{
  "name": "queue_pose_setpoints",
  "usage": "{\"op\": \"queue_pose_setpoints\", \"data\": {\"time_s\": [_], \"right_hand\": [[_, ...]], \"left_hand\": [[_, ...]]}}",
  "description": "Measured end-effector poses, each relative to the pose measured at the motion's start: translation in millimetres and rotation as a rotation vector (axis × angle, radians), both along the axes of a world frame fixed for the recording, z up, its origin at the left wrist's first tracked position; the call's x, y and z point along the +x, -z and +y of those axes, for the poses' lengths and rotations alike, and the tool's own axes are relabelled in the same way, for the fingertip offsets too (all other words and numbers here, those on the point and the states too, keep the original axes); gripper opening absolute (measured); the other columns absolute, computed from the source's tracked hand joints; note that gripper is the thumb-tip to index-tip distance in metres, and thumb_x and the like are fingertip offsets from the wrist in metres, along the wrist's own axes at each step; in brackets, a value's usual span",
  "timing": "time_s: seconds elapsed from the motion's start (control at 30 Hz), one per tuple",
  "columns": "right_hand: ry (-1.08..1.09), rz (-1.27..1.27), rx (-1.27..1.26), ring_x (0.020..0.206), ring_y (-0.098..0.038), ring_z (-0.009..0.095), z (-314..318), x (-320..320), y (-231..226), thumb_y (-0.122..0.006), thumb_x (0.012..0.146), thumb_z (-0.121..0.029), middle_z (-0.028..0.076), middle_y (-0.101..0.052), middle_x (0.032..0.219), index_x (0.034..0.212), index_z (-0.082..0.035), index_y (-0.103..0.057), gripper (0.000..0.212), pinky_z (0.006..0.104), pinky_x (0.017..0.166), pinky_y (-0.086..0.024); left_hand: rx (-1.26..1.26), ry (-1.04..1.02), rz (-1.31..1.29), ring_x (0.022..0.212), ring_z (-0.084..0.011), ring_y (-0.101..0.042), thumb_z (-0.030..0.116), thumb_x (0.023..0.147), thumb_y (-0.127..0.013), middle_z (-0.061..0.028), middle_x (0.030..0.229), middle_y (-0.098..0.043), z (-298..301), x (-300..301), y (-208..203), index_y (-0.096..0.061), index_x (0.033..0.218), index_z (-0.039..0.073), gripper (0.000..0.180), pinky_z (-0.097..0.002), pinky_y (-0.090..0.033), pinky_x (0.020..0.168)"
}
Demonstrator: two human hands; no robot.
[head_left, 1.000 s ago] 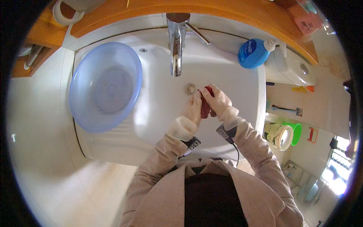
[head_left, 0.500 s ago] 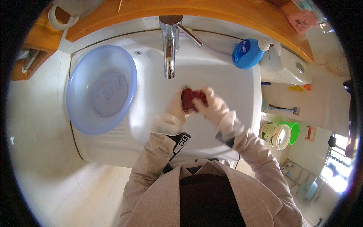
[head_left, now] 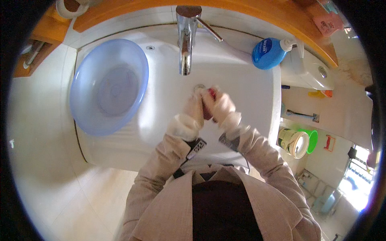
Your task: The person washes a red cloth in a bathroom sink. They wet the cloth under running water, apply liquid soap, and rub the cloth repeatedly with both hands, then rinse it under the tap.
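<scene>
Nearer me than the faucet [head_left: 185, 44], my left hand [head_left: 195, 106] and right hand [head_left: 223, 106] are closed around a dark-red item [head_left: 207, 113], partly hidden.

Basin [head_left: 116, 94] left of left hand [head_left: 194, 107]

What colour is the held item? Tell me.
The held item is dark red, seen in the head view.

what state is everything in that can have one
Dark red thing: gripped, mostly hidden
Left hand: closed on it
Right hand: closed on it, blurred
Tap: no stream visible
Basin: open side up
Drain: open or shut, cannot tell
Blue bottle: pump head fitted
Green bucket: partly hidden behind cream bucket
</scene>
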State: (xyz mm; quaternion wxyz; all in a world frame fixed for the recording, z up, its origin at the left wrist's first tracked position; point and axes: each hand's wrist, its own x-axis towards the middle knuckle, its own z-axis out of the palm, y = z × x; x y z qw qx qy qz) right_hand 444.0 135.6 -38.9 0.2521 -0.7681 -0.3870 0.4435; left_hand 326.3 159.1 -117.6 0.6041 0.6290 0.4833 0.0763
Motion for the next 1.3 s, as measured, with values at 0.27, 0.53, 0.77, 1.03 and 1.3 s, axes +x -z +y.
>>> {"op": "queue_pose_setpoints", "data": {"time_s": [0.27, 0.53, 0.77, 1.03, 1.3], "right_hand": [[-0.042, 0.637, -0.097, 0.073, -0.067, 0.019, 7.1, 83.4, 27.8, -0.062, 0.092, -0.036, 0.008, -0.068, 0.098, 0.122, -0.005, -0.06, 0.044, 0.0292, 0.06, -0.058], [-0.316, -0.131, -0.084, 0.075, -0.068, 0.026, 3.2, 74.2, 12.2, -0.055, 0.097, -0.029, 0.014, -0.068, 0.095, 0.119, -0.011, -0.058, 0.028, 0.0367, 0.062, -0.056], [-0.533, -0.181, 0.226, 0.077, -0.064, 0.041, -30.8, 3.8, -7.3, -0.051, 0.096, -0.042, 0.021, -0.065, 0.09, 0.095, -0.006, -0.059, 0.037, 0.0481, 0.069, -0.052], [-0.358, -0.409, 0.361, 0.074, -0.064, 0.039, -14.1, 7.5, 28.3, -0.049, 0.097, -0.03, 0.022, -0.063, 0.087, 0.107, -0.003, -0.063, 0.031, 0.0451, 0.066, -0.053], [-0.042, 0.008, -0.145, 0.057, -0.064, 0.026, 4.5, 58.5, 36.6, -0.051, 0.096, -0.043, 0.016, -0.067, 0.079, 0.108, -0.005, -0.064, 0.041, 0.0363, 0.051, -0.053]], "left_hand": [[-0.678, -0.167, -0.563, 0.081, -0.0151, -0.063, 0.043, 0.094, -0.059, -0.0068, 0.098, -0.065, 16.0, -29.1, -45.0, -0.058, 0.12, 0.002, 0.049, -0.0293, -0.051, 0.072], [-0.583, -0.513, -0.687, 0.082, -0.0225, -0.067, 0.008, 0.091, -0.053, -0.0126, 0.099, -0.067, 2.7, -18.6, -22.1, -0.059, 0.113, 0.001, 0.024, -0.0358, -0.06, 0.062], [-0.527, -0.484, -0.421, 0.067, -0.017, -0.058, 0.042, 0.097, -0.05, -0.0084, 0.078, -0.062, 0.0, 1.1, -11.8, -0.059, 0.093, 0.002, 0.041, -0.0299, -0.049, 0.067], [0.255, -0.057, 0.098, 0.07, -0.0274, -0.062, 0.031, 0.093, -0.055, -0.0143, 0.081, -0.061, 1.9, 14.3, -30.7, -0.052, 0.109, 0.002, 0.033, -0.0403, -0.051, 0.06], [-0.472, -0.468, -0.272, 0.066, -0.0142, -0.057, 0.051, 0.092, -0.057, -0.0077, 0.093, -0.063, -15.6, 12.7, -42.1, -0.054, 0.123, 0.005, 0.056, -0.0278, -0.046, 0.048]]}}
